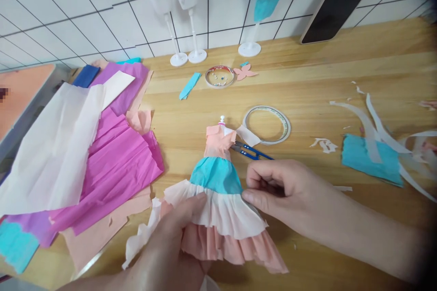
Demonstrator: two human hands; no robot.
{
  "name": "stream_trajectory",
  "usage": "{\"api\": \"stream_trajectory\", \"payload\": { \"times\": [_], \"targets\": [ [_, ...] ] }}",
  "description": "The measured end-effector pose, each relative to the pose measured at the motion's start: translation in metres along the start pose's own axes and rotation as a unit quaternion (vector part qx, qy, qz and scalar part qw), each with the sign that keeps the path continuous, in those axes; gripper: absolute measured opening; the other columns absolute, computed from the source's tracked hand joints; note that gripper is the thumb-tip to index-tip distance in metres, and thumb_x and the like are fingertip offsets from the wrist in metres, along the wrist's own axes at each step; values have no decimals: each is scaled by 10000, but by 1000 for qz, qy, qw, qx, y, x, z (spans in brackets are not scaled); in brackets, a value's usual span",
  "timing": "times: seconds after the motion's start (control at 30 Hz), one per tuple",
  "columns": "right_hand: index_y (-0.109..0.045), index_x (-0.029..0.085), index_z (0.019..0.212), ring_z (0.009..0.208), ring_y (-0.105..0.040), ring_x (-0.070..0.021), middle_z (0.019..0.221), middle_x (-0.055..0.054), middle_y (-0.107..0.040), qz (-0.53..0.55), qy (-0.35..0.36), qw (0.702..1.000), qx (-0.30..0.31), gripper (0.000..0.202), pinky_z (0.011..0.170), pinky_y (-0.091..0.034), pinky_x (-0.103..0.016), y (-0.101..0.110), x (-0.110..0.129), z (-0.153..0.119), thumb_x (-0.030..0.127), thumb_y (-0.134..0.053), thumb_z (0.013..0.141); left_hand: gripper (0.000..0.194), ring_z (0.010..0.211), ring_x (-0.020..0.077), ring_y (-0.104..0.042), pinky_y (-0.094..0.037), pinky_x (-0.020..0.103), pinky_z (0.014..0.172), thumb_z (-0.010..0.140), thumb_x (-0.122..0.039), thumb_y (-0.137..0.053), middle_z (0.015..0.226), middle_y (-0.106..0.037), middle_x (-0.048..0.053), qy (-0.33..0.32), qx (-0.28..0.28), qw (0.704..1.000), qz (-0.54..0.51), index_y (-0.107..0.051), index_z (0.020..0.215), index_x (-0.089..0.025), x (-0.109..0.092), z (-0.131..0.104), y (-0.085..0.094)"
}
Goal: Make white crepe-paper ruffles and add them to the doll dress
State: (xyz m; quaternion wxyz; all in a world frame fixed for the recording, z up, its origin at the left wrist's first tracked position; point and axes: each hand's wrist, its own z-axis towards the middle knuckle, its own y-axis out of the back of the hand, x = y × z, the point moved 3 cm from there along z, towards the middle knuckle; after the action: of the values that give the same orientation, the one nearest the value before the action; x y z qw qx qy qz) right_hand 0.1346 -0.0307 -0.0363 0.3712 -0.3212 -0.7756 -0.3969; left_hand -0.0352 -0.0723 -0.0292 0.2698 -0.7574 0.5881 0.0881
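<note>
A small paper dress (pixel 218 177) on a white doll mannequin lies tilted toward me, with a peach top, turquoise waist, white ruffle (pixel 228 216) and peach bottom ruffle (pixel 235 248). My left hand (pixel 170 232) grips the skirt from its left side, thumb on the white ruffle and the other fingers underneath. A loose end of white crepe strip (pixel 143 234) trails off to the left. At the ruffle's right edge, my right hand (pixel 276 186) pinches where white meets turquoise. Blue thread snips (pixel 252 151) lie just beyond the right hand, partly beneath the dress top.
Crepe paper sheets in magenta (pixel 119 163), white (pixel 54 145) and other colours pile up at left. A tape roll (pixel 288 127) and a bead-filled ring (pixel 220 85) lie behind the dress. Mannequin stands (pixel 197 56) line the tiled wall. Turquoise paper (pixel 358 159) and white scraps lie at right.
</note>
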Motion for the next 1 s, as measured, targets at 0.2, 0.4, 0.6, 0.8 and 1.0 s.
{"api": "stream_trajectory", "payload": {
  "times": [0.2,0.4,0.6,0.8,1.0],
  "targets": [
    [-435,207,573,482,-360,-94,499,66,-390,-34,32,999,-22,181,441,-264,-224,4,3,-4,220,-520,732,199,860,215,-677,-510,254,693,804,-322,-597,780,-704,1,22,9,996,-86,-663,949,-202,2,-5,3],
    [-419,200,573,500,-315,-82,528,75,-343,112,-9,992,48,222,463,-245,-221,0,-8,1,277,-550,735,184,796,174,-666,-501,266,754,834,-272,-574,800,-698,26,27,7,993,-113,-671,958,-178,-1,-9,-3],
    [-460,192,613,439,-266,-56,516,77,-375,329,-122,935,57,389,400,-156,-202,-4,-23,-3,495,-700,650,197,702,155,-649,-508,245,681,864,-271,-537,739,-680,40,11,64,988,-141,-686,915,-152,-1,-9,-6],
    [-491,179,592,438,-283,-52,512,63,-391,358,-128,924,43,439,396,-155,-198,-5,-23,-8,551,-720,637,270,821,155,-651,-517,238,715,925,-265,-445,961,-690,85,-13,158,975,-153,-663,1031,-148,-2,-13,-12],
    [-471,183,590,441,-273,-54,500,69,-382,295,-85,951,25,441,406,-149,-215,-7,-26,-10,569,-632,731,278,872,158,-650,-512,253,768,911,-289,-500,1058,-677,78,-32,165,977,-131,-620,1148,-206,-3,-16,-15]
  ]
}}
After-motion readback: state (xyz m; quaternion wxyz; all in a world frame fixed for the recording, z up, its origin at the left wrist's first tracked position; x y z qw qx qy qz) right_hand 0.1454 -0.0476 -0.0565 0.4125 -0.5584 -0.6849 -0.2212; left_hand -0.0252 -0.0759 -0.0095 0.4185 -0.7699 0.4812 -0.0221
